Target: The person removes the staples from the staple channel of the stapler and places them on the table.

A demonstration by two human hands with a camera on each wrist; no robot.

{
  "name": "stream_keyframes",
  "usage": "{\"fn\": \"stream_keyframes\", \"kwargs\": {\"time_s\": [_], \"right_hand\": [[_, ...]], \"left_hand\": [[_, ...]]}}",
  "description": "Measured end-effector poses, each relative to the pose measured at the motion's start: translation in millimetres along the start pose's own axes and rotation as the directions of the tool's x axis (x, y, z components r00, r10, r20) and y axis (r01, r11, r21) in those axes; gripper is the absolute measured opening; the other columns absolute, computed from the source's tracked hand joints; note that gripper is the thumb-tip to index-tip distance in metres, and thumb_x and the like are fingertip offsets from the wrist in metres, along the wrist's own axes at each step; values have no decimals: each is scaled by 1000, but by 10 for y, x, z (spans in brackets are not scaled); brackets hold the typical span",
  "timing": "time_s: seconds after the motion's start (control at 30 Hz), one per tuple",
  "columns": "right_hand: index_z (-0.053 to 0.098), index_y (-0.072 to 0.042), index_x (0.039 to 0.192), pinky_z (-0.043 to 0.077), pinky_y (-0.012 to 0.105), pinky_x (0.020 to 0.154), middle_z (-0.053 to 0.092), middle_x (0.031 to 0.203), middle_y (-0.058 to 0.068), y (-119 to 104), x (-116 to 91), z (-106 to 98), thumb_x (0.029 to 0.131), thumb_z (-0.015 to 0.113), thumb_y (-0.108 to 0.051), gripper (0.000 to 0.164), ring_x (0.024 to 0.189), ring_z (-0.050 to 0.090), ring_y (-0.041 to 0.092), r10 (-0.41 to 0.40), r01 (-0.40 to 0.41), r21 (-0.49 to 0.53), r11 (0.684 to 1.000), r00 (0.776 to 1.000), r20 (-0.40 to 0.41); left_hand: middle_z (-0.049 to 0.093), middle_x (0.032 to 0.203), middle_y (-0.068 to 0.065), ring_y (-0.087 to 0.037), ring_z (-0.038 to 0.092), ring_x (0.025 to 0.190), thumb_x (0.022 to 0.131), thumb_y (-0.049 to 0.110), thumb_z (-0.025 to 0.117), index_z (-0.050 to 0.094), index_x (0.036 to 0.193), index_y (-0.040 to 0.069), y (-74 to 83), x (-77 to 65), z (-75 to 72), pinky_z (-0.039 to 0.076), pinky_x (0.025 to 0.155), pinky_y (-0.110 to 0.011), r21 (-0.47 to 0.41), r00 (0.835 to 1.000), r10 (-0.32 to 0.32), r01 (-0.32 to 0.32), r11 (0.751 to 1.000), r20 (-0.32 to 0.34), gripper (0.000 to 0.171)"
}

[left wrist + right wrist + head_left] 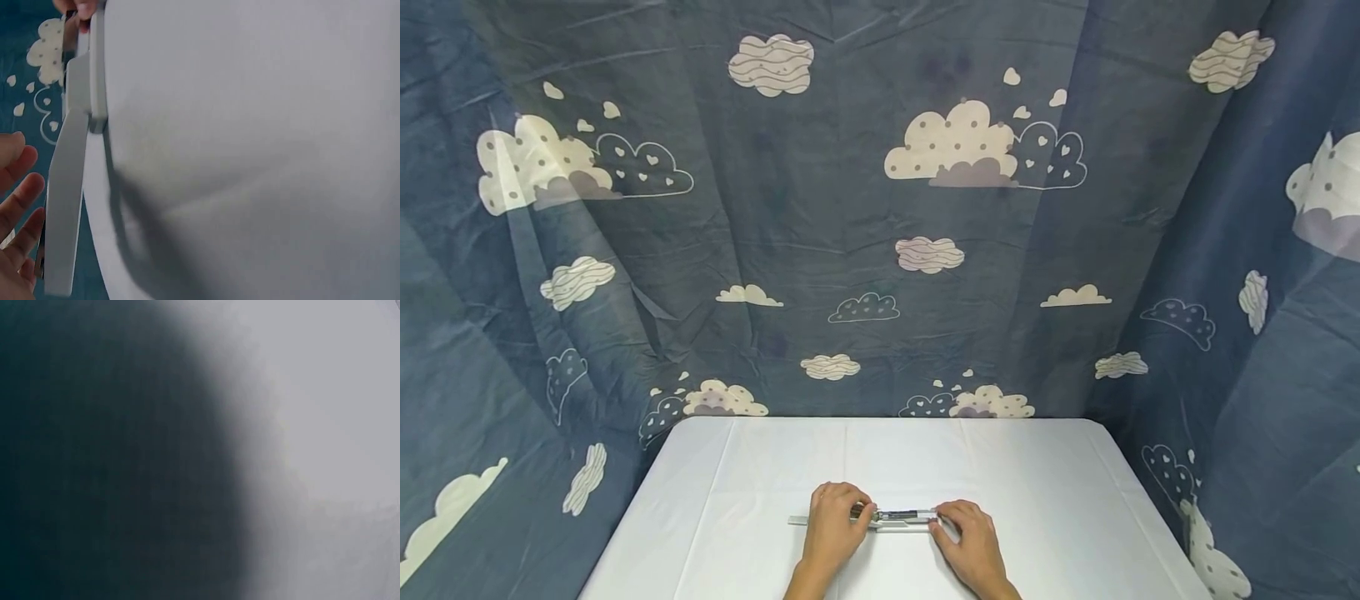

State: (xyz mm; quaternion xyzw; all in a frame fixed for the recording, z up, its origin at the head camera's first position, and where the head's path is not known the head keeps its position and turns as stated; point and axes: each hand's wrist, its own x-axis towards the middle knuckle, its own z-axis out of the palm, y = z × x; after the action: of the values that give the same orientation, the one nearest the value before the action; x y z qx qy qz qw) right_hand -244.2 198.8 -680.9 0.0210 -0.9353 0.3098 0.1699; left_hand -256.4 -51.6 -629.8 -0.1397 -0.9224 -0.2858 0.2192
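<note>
A long, narrow white and silver hinged bar (910, 523) with dark strips along it lies crosswise between both hands. Its exact kind is unclear. In the left wrist view, one flat white arm (65, 200) angles away from a second straight bar (98, 69). My left hand (837, 521) holds the left part, with thumb and forefinger at a dark section; a thin end pokes out beyond it. My right hand (968, 537) pinches the right end between thumb and fingers. The right wrist view is blurred and reveals neither hand nor bar.
A white-covered table (1045, 483) with rounded far corners lies under the hands. Behind it and at both sides hangs a dark blue curtain (805, 217) with cloud prints. Shadows fall on the cloth beside the bar.
</note>
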Motion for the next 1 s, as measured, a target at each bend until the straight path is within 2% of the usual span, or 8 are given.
{"fn": "stream_keyframes", "kwargs": {"time_s": [0.2, 0.47, 0.73, 1.0], "right_hand": [[77, -23, 100, 47, 54, 105, 75, 105, -9, -2, -19, 24, 85, 82, -32, 19, 111, 66, 20, -52, 51, -19, 999, 997, -53], [77, -23, 103, 45, 54, 109, 75, 108, -8, -4, 11, -4, 87, 81, -34, 20, 115, 65, 21, -12, 12, -5, 1000, 1000, -10], [77, -23, 102, 45, 55, 107, 76, 107, -7, 0, 16, -4, 86, 81, -33, 19, 114, 65, 22, -31, 31, 8, 999, 999, -34], [76, -26, 102, 45, 56, 108, 75, 108, -10, -1, 3, -1, 88, 79, -36, 18, 116, 64, 20, -1, 1, 4, 1000, 1000, 12]], "left_hand": [[75, 88, 10, -15, 69, 96, 82, 27, 85, 78, 81, 25, 75, -13, 153, 45, 105, -57, 19, 999, 10, -11, 1000, 33, 8], [73, 85, 12, -11, 70, 90, 81, 27, 86, 77, 77, 25, 150, -5, 288, 49, 100, -53, 38, 998, 58, -59, 998, 19, 10], [75, 90, 11, -12, 70, 92, 83, 28, 85, 79, 82, 26, 221, 19, 331, 48, 102, -53, 19, 996, 39, -41, 999, 79, 6], [74, 92, 10, -12, 70, 92, 84, 27, 85, 81, 86, 25, 305, -21, 344, 49, 101, -49, 14, 994, 29, -31, 999, 110, 5]]}}
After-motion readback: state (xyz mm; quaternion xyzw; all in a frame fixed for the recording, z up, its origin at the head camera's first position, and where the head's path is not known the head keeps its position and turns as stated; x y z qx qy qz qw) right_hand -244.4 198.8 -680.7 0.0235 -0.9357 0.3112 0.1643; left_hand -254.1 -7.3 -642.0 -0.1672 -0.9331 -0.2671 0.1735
